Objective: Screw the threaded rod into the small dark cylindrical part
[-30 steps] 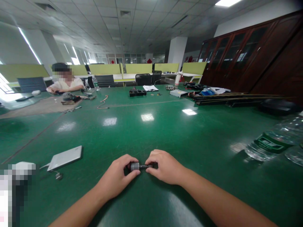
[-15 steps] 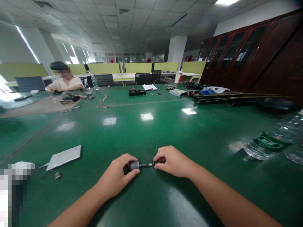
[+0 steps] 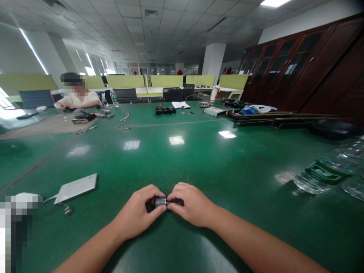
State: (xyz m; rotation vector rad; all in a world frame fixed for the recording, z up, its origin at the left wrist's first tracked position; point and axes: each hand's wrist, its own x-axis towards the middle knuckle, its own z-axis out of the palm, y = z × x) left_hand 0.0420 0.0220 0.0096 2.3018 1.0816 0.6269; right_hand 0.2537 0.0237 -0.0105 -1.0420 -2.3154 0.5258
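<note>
My left hand (image 3: 138, 211) is closed, thumb and fingers gripping a small grey metal cylinder (image 3: 160, 202) that looks like a small motor. A thin shaft (image 3: 167, 203) comes out of its right end. My right hand (image 3: 193, 204) pinches this shaft close against the cylinder, thumb below and fingers above. Most of the shaft is hidden by the right fingers. Both hands are low over the green table (image 3: 182, 163), fingertips almost meeting.
On the left lies a white slab-like device (image 3: 76, 189) with a cable. Clear water bottles (image 3: 321, 174) stand at right. Farther back are a black tray (image 3: 165, 110), papers (image 3: 180, 105) and long dark strips (image 3: 256, 118). Another person (image 3: 78, 98) sits at the far left.
My right hand has moved left along the shaft, from its far end to right beside the cylinder. The shaft, long in view before, is now mostly covered. My left hand has barely moved.
</note>
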